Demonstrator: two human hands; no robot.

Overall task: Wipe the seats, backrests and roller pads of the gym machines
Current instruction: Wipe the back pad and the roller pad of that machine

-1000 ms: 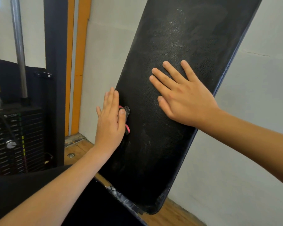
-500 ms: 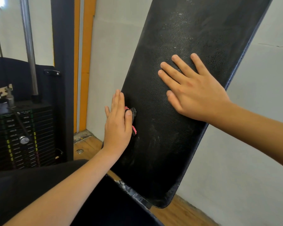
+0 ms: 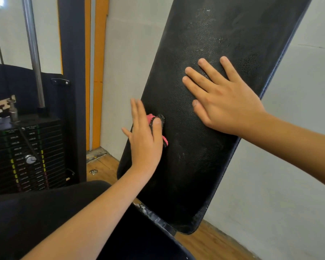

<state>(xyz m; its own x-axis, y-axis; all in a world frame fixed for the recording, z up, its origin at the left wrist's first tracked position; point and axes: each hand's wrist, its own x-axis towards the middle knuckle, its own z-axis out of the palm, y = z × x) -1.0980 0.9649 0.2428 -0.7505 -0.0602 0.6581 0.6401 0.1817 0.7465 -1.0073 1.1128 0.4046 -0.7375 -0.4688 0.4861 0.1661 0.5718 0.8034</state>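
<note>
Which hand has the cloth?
The left hand, pressing a pink-and-black cloth on the backrest near its left edge; the right hand lies flat, bare, higher up.

Backrest (image 3: 195,166): black, pebble-grained, with pale dusty smears. Cloth (image 3: 150,117): pink and black. Weight stack (image 3: 26,147): black plates with green, yellow and pink marks. Upright (image 3: 71,53): dark navy. Strip (image 3: 99,72): orange. Wall (image 3: 289,166): off-white. Floor (image 3: 105,166): brown wood grain.

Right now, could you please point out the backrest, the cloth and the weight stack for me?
backrest (image 3: 223,34), head view, upper middle of its black face.
cloth (image 3: 150,117), head view, pink fold at its top.
weight stack (image 3: 51,151), head view, front of the plates.
</note>
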